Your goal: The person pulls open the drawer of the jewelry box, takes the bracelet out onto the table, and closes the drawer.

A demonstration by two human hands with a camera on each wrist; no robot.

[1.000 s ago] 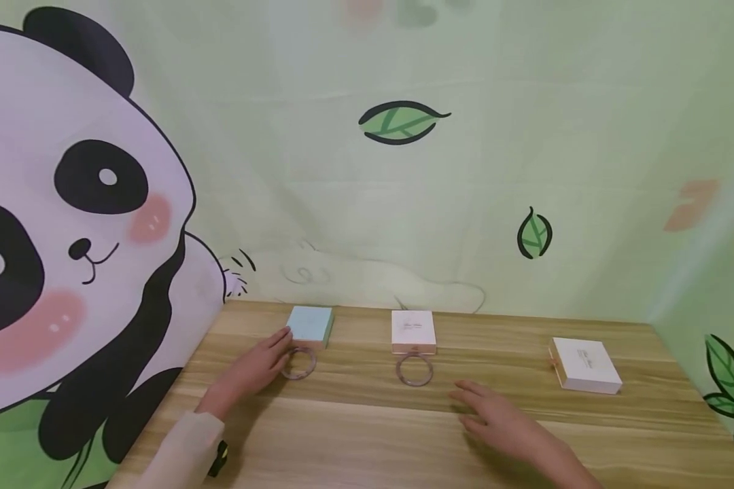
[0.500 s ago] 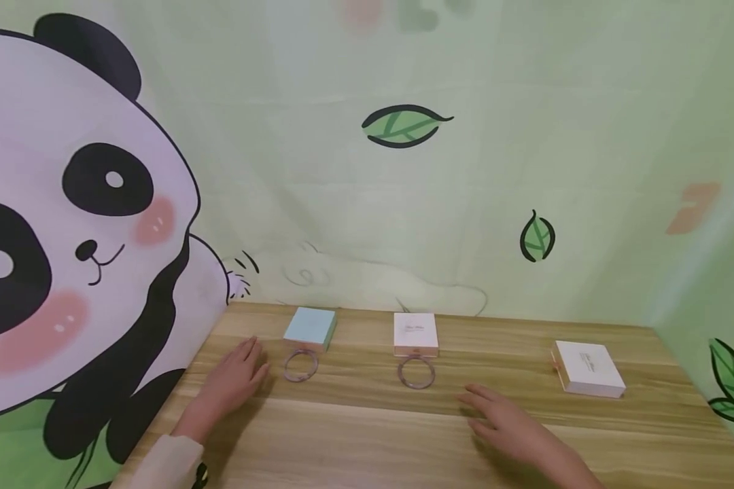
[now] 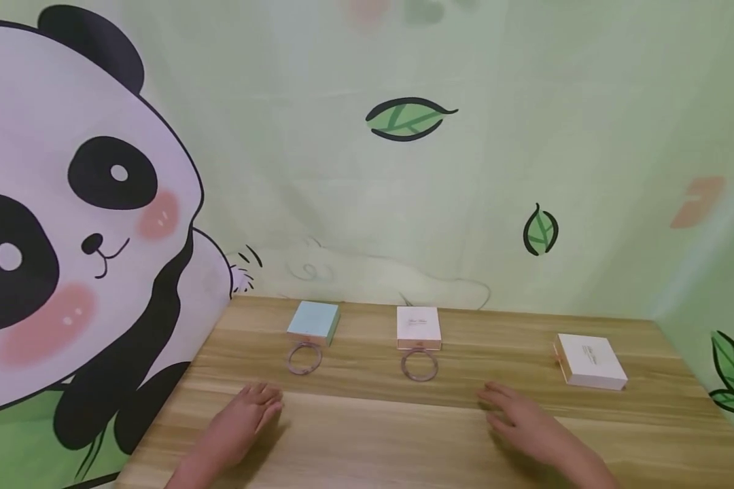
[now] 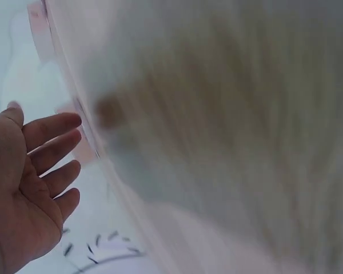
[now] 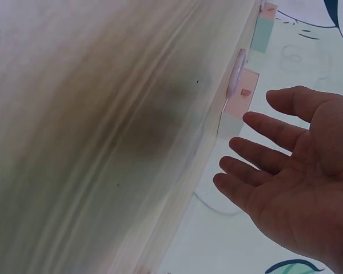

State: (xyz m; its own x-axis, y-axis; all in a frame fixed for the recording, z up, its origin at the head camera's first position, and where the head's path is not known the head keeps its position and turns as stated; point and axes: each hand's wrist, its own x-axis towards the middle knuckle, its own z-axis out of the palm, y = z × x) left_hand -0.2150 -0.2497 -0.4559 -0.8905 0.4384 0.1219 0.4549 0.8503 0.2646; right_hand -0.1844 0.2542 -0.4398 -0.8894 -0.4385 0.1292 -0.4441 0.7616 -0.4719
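Observation:
Three small flat boxes lie on the wooden table: a light blue box (image 3: 315, 320) at the left, a white box (image 3: 418, 326) in the middle and another white box (image 3: 590, 361) at the right. A thin purplish bangle (image 3: 304, 358) lies just in front of the blue box, and a similar bangle (image 3: 419, 365) in front of the middle one. My left hand (image 3: 238, 424) is in front and left of the left bangle, holding nothing, fingers relaxed. Right of the middle bangle is my right hand (image 3: 529, 424), its fingers loosely extended and bare, as the right wrist view confirms.
The wooden table (image 3: 379, 435) ends at the back against a pale green curtain (image 3: 318, 149) printed with leaves. A large printed panda (image 3: 122, 272) covers the backdrop at the left.
My left hand has drawn back from the blue box and left bangle, toward the table's front. My right hand has shifted only slightly. Boxes and bangles keep their places.

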